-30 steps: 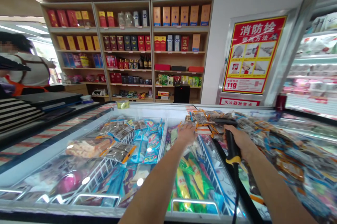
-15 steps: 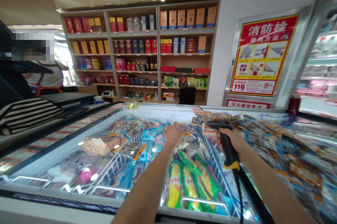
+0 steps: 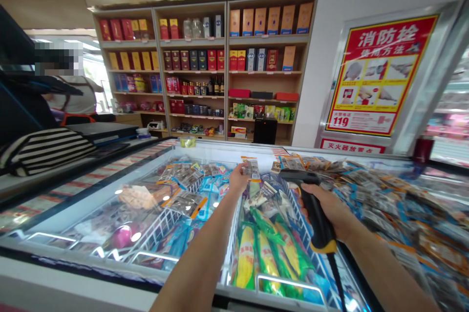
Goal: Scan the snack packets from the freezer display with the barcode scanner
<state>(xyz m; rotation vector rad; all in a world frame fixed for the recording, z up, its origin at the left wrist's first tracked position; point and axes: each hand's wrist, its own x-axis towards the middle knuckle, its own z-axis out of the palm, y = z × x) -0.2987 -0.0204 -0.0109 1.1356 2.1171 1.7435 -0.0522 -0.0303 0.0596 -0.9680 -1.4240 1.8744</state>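
My left hand (image 3: 239,178) grips a small packaged snack (image 3: 251,169) with orange ends and a printed label, raised over the chest freezer. Wrapped in my right hand (image 3: 322,203) is a black and yellow barcode scanner (image 3: 315,212), its head pointing left toward the packet and its cord running down. Below my hands, a white wire basket (image 3: 234,241) holds corn ice creams (image 3: 246,256) in green and yellow wrappers. Blue packets (image 3: 208,190) lie left of that basket, with several more orange-edged packets (image 3: 186,202) on top.
A large heap of snack packets (image 3: 384,204) covers the right side. Shelves of boxed goods (image 3: 194,60) stand behind the freezer (image 3: 146,280). On the left counter lies a striped bag (image 3: 47,151). Another person (image 3: 78,94) is beyond it. A red sign (image 3: 383,77) hangs on the wall.
My left hand has lifted the snack packet up from among the packets, its label now showing. The scanner has shifted slightly left relative to the freezer. The view has turned a little left.
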